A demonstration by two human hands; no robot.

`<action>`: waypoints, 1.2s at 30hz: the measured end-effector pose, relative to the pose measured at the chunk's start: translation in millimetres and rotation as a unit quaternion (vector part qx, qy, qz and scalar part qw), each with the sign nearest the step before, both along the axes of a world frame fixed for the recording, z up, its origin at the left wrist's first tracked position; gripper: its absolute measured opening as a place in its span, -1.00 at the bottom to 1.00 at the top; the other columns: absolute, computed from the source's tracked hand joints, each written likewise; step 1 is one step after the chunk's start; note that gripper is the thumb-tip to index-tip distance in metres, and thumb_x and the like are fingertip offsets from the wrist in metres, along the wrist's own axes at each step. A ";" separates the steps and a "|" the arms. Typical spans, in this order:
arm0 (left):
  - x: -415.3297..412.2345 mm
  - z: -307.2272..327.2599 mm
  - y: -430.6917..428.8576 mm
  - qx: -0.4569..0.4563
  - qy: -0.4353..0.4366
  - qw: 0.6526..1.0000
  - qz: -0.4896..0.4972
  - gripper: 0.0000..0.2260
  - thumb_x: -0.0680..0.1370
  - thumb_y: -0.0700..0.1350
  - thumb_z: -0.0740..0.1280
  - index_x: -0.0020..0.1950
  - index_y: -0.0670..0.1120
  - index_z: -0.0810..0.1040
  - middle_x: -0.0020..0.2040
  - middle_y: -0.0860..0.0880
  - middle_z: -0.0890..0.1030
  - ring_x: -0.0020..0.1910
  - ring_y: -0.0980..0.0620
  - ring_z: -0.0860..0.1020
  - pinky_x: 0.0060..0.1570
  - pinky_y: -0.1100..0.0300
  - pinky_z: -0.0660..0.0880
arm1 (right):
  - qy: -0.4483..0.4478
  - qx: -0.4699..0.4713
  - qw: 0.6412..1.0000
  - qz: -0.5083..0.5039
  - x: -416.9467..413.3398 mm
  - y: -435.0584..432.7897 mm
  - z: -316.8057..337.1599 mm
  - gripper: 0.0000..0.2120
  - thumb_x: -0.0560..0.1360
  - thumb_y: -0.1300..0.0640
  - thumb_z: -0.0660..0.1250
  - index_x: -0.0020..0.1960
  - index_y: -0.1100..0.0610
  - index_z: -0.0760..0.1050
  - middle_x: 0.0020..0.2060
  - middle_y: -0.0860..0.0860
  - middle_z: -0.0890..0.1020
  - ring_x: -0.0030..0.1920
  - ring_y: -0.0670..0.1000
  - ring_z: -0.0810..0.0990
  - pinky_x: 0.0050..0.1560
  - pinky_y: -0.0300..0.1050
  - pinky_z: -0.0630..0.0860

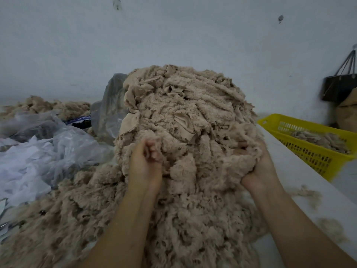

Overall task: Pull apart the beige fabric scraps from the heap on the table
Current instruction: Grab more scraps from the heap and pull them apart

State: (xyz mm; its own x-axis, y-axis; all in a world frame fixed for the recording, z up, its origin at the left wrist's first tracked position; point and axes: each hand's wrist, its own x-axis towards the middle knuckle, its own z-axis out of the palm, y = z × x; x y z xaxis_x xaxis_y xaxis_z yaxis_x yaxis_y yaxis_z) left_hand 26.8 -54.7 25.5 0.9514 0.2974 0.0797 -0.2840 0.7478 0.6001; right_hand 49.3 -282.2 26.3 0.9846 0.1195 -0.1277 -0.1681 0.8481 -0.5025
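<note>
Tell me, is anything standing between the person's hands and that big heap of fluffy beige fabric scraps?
Nothing visible does. The left hand and the right hand are both in the heap of fluffy beige fabric scraps, fingers curled into clumps on its near face. The clear plastic bags lie off to the left.

over on the right, a yellow basket (313,158) just beside the white bench (289,171). a dark bag (338,89) hangs against the pale wall (173,35). left side, crumpled clear plastic bags (48,151) piled up.
</note>
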 end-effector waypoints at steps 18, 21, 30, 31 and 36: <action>-7.7 -24.0 -45.3 0.691 -0.054 0.720 -0.015 -0.52 0.50 0.29 0.38 0.38 0.24 0.40 0.16 0.35 0.33 0.07 0.41 0.41 -0.02 0.47 0.35 | -0.069 -0.085 0.992 0.060 0.3 22.3 -6.6 -0.49 0.53 -0.12 0.27 0.41 0.10 0.46 0.21 0.16 0.64 0.18 0.17 0.65 0.00 0.15 0.65; -10.0 -19.6 -39.8 0.614 -0.028 0.786 -0.070 -0.54 0.43 0.37 0.38 0.30 0.40 0.39 0.19 0.42 0.45 0.09 0.54 0.42 -0.12 0.56 0.41 | -0.061 -0.072 0.995 0.019 -0.5 25.5 -4.8 -0.64 0.61 -0.03 0.22 0.27 0.17 0.53 0.06 0.13 0.71 0.03 0.06 0.71 -0.02 -0.02 0.66; -11.7 -15.7 -37.0 0.449 0.070 0.864 -0.216 -0.91 0.62 -0.15 0.34 -0.05 -0.11 0.61 -0.42 0.08 0.53 -0.51 0.16 0.39 -0.46 0.34 0.36 | -0.056 0.033 0.997 -0.030 1.1 19.0 -0.5 -0.61 0.66 0.09 0.15 0.44 0.21 0.38 -0.13 0.15 0.73 -0.19 0.01 0.74 -0.34 -0.24 0.63; -11.5 -15.3 -35.7 0.445 0.069 0.866 -0.216 -0.87 0.63 -0.15 0.32 -0.10 -0.11 0.58 -0.42 0.08 0.51 -0.50 0.16 0.38 -0.45 0.34 0.35 | -0.055 0.040 0.997 -0.034 2.2 17.7 -1.2 -0.61 0.66 0.09 0.16 0.44 0.20 0.39 -0.13 0.16 0.73 -0.18 0.02 0.74 -0.32 -0.23 0.63; -12.1 -14.9 -34.5 0.398 0.062 0.885 -0.235 -0.80 0.69 -0.15 0.19 -0.10 -0.12 0.48 -0.37 0.04 0.53 -0.41 0.14 0.43 -0.33 0.26 0.39 | -0.046 0.029 0.997 -0.052 3.0 14.6 0.2 -0.72 0.66 0.10 0.19 0.29 0.17 0.50 -0.10 0.12 0.73 -0.16 0.01 0.74 -0.27 -0.20 0.64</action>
